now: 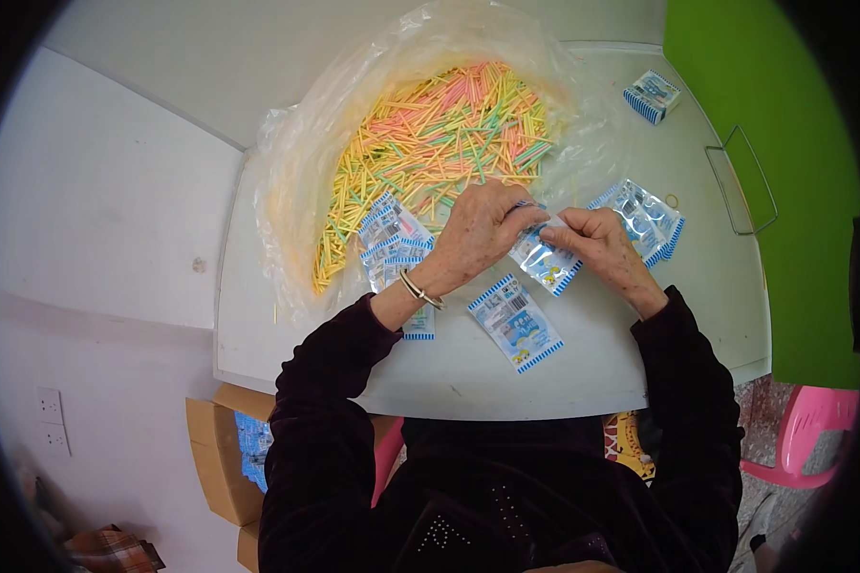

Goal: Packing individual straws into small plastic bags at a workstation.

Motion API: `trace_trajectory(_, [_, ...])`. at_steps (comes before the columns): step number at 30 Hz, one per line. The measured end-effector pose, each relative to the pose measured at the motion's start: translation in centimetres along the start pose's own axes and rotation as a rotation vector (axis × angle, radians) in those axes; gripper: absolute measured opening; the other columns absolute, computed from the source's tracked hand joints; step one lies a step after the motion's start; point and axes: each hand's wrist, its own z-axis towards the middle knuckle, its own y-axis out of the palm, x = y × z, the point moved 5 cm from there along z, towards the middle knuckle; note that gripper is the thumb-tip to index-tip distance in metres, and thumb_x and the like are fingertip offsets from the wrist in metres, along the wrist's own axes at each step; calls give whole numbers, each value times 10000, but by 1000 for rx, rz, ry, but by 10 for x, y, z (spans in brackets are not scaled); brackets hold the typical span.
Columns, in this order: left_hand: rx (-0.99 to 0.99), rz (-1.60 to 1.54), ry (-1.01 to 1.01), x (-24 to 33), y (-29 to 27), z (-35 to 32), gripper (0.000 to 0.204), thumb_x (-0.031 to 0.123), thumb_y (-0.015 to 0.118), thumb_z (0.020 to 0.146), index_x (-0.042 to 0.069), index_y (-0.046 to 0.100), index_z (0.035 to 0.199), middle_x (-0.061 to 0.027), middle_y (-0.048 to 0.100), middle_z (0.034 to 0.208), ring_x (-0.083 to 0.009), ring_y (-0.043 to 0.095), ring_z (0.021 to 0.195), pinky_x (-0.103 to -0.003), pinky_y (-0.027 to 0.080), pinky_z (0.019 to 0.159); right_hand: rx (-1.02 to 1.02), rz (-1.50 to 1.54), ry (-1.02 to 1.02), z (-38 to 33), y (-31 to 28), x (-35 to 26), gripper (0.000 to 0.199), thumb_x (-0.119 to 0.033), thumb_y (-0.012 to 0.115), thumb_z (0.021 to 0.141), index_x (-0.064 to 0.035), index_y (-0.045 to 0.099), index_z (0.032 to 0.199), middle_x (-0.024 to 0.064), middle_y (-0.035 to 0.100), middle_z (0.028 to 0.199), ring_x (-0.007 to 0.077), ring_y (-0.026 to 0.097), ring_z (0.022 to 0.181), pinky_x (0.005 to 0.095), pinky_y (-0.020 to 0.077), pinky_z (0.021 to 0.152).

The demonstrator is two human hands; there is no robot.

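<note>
Both my hands pinch the top of a small blue-and-white sachet (548, 269) with striped ends. My left hand (478, 232), a bangle at its wrist, grips the upper left edge; its fingertips are partly hidden. On the opposite edge, the thumb and fingers of my right hand (606, 250) are closed. Beneath the held one lies another flat sachet (518, 325). Several loose sachets (392, 234) lie partly under my left wrist. By my right hand rests a pile of sachets (652, 218). A clear plastic bag (287, 181) spreads open behind, full of thin pastel sticks (449, 134).
A bundled stack of sachets (653, 95) stands at the far right of the white table (430, 387). A rubber band (672, 201) and a wire frame (741, 181) are near the right edge. Below left is a cardboard box (218, 458) with blue packets; a pink stool (807, 435) stands lower right.
</note>
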Motion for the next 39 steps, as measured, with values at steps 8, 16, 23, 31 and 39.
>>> trace_trajectory(8, [36, 121, 105, -1, 5, -2, 130, 154, 600, 829, 30, 633, 810, -103, 589, 733, -270, 555, 717, -364, 423, 679, -38, 35, 15, 1, 2, 5, 245, -209, 598, 881, 31, 645, 866, -29, 586, 693, 21, 496, 644, 198, 393, 559])
trace_trajectory(16, [-47, 37, 51, -9, 4, -3, 152, 163, 592, 854, 18, 610, 810, -115, 569, 732, -265, 546, 720, -370, 427, 670, -62, 39, 12, 4, 5, 12, 245, -203, 582, 894, 31, 640, 847, -44, 568, 679, 13, 470, 636, 193, 378, 552])
trace_trajectory(23, [117, 523, 65, -85, -65, 26, 239, 248, 610, 829, 33, 632, 931, -94, 623, 942, -285, 559, 923, -377, 422, 821, -37, -6, -15, 5, 11, 26, 288, -207, 566, 904, 43, 593, 764, -66, 472, 620, 9, 377, 591, 205, 313, 510])
trace_trajectory(31, [-102, 1080, 69, -133, -61, 45, 316, 174, 621, 666, 62, 591, 960, -118, 478, 1109, -280, 443, 1051, -444, 354, 847, -58, -36, -3, 5, 13, 25, 315, -221, 572, 900, 34, 558, 715, -76, 404, 596, 19, 322, 571, 226, 261, 483])
trace_trajectory(39, [-76, 1117, 180, -147, -46, 57, 244, 116, 586, 670, 14, 543, 888, -132, 454, 1074, -277, 426, 1044, -433, 332, 856, -48, -68, -23, 6, 13, 25, 353, -238, 578, 893, 17, 508, 659, -62, 348, 568, 31, 293, 555, 250, 235, 467])
